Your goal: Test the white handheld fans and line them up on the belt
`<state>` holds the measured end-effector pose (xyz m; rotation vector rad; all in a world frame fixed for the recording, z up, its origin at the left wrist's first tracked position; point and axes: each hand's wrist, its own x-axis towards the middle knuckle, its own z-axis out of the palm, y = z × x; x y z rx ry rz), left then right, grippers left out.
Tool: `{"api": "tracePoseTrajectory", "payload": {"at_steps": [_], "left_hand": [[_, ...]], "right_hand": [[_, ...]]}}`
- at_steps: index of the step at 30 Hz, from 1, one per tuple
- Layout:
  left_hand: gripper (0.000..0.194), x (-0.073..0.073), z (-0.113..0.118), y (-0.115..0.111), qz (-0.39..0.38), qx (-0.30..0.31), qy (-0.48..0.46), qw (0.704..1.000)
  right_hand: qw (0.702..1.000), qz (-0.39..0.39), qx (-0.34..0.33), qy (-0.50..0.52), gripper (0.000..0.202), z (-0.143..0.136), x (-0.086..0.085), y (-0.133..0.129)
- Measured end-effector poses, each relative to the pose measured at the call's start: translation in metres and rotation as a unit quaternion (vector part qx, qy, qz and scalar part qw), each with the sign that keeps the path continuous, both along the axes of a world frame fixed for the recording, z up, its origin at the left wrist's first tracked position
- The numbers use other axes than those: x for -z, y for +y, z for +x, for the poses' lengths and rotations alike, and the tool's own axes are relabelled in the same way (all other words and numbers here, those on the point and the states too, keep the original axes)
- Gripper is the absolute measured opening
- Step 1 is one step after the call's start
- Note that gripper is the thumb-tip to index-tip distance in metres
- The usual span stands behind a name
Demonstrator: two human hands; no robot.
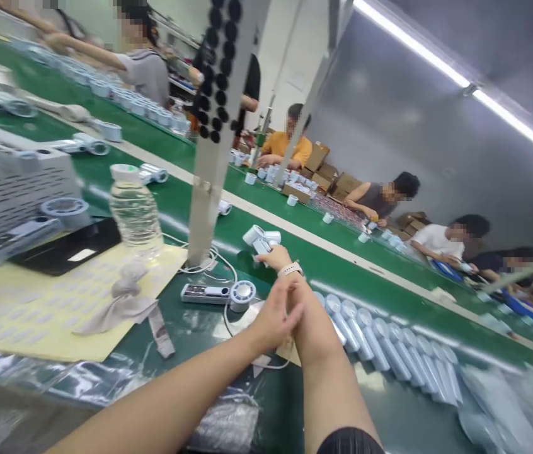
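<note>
My right hand (276, 257), with a light watch band at the wrist, is stretched forward over the green conveyor. Its fingers grip a light-blue handheld fan (257, 239). My left hand (276, 318) is empty, fingers apart, and overlaps my right forearm in the picture; whether they touch I cannot tell. Left of it, another fan (242, 292) lies on the bench with its grille up and its open handle (205, 293) showing inner parts. To the right of my arms, several light-blue fans (389, 343) lie side by side in a slanted row.
A metal post (207, 189) rises at the bench edge, with white cable (229, 268) around its foot. Left are a water bottle (137, 214), yellow sticker sheets (58, 302), a grey cloth (125, 302) and a vented box (25, 189). Co-workers sit across the conveyor (342, 277). Plastic bags (507, 403) lie right.
</note>
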<state>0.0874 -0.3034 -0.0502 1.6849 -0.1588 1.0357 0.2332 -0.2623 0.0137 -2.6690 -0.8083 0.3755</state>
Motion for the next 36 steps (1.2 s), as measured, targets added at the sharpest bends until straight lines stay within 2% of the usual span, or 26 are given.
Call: {"api": "tracePoseTrajectory", "payload": {"at_steps": [2, 4, 6, 9, 11, 13, 15, 17, 19, 20, 23, 25, 27, 31, 34, 36], "left_hand": [[0.042, 0.001, 0.005, 0.001, -0.192, 0.061, 0.045, 0.978], [0.042, -0.003, 0.009, 0.004, -0.363, 0.086, 0.085, 0.924], [0.049, -0.008, 0.010, 0.007, -0.462, 0.101, 0.108, 0.874], [0.058, -0.015, 0.006, 0.005, -0.505, 0.196, 0.119, 0.832], [0.063, -0.014, 0.001, 0.002, -0.513, 0.250, 0.147, 0.808], [0.062, -0.012, -0.003, 0.000, -0.529, 0.278, 0.182, 0.781], [0.057, -0.011, -0.005, 0.003, -0.550, 0.301, 0.204, 0.752], [0.050, -0.012, -0.006, 0.009, -0.569, 0.324, 0.203, 0.728], [0.047, -0.014, -0.004, 0.017, -0.573, 0.340, 0.190, 0.721], [0.047, -0.015, -0.004, 0.020, -0.570, 0.340, 0.183, 0.726], [0.052, -0.015, 0.000, 0.028, -0.550, 0.303, 0.150, 0.764], [0.058, -0.014, 0.002, 0.030, -0.541, 0.277, 0.123, 0.785], [0.063, -0.014, 0.004, 0.032, -0.539, 0.275, 0.103, 0.789], [0.070, -0.018, 0.005, 0.037, -0.541, 0.307, 0.089, 0.778], [0.074, -0.023, 0.003, 0.040, -0.533, 0.333, 0.088, 0.773], [0.075, -0.027, 0.001, 0.040, -0.529, 0.344, 0.085, 0.772]], "right_hand": [[0.999, 0.040, -0.022, 0.011, 0.029, -0.008, -0.011, -0.030], [0.997, 0.071, -0.036, 0.013, 0.027, -0.021, -0.021, -0.064], [0.995, 0.091, -0.043, 0.010, 0.029, -0.040, -0.030, -0.098], [0.992, 0.104, -0.064, -0.017, 0.036, -0.076, -0.033, -0.142], [0.990, 0.114, -0.076, -0.032, 0.043, -0.098, -0.027, -0.161], [0.987, 0.140, -0.071, -0.029, 0.053, -0.114, -0.014, -0.174], [0.978, 0.197, -0.071, -0.010, 0.061, -0.120, 0.001, -0.185], [0.952, 0.292, -0.086, 0.026, 0.066, -0.118, 0.014, -0.194], [0.927, 0.362, -0.078, 0.065, 0.065, -0.111, 0.024, -0.202], [0.931, 0.354, -0.053, 0.071, 0.059, -0.107, 0.026, -0.206], [0.976, 0.211, 0.037, 0.036, 0.032, -0.097, 0.026, -0.218], [0.990, 0.131, 0.055, 0.018, 0.023, -0.094, 0.025, -0.224], [0.995, 0.081, 0.057, 0.012, 0.021, -0.094, 0.025, -0.223], [0.998, 0.001, 0.059, -0.024, 0.013, -0.105, 0.036, -0.200], [0.997, -0.015, 0.057, -0.050, 0.011, -0.114, 0.043, -0.178], [0.997, -0.020, 0.050, -0.056, 0.015, -0.118, 0.044, -0.174]]}}
